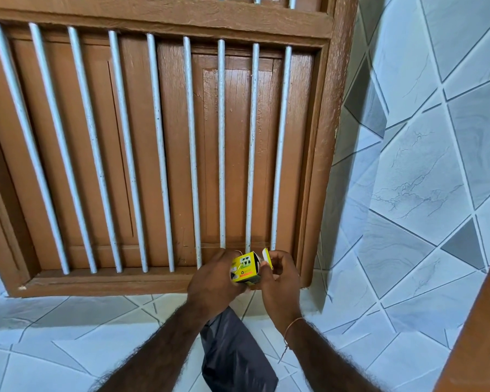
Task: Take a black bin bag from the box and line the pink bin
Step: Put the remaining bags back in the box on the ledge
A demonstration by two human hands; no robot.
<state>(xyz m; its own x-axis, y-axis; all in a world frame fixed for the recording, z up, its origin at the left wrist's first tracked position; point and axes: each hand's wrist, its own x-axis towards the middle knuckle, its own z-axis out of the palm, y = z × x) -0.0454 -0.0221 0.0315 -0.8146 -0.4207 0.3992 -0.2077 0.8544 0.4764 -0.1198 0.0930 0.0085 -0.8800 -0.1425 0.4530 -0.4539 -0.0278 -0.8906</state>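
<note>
Item 1, nearest: I am seeing a black bin bag [235,352] hanging between the two forearms, its top hidden beneath the left hand. It is showing as a dark grey-black, slightly glossy film, folded flat with long creases, over the white tiled ledge [68,349]. How it is being held I cannot tell.

Item 2: the left hand [214,281] is wrapping its curled fingers round the left side of the box [245,268], gripping it from behind and below.

Item 3: the right hand [280,278] is pinching the box's opened end flap [267,257] between thumb and forefinger; the remaining fingers are curling loosely toward the palm. A thin thread bracelet [292,326] is circling that wrist, with a loose end trailing.

Item 4: the box is a small yellow carton, held just in front of the window's lower rail. Its face is showing black pictograms on a pale green patch, a small green recycling symbol, an orange strip along the lower edge and a black-and-white barcode-like patch at lower left. I am finding the print too small to read; no brand is legible. The flap's inner side is showing white.

Item 5, farther: a brown wooden window frame [314,165] with closed shutters behind pale grey vertical bars [193,151].

Item 6: grey-white marbled wall tiles [422,165] with diagonal joints, at right.
</note>
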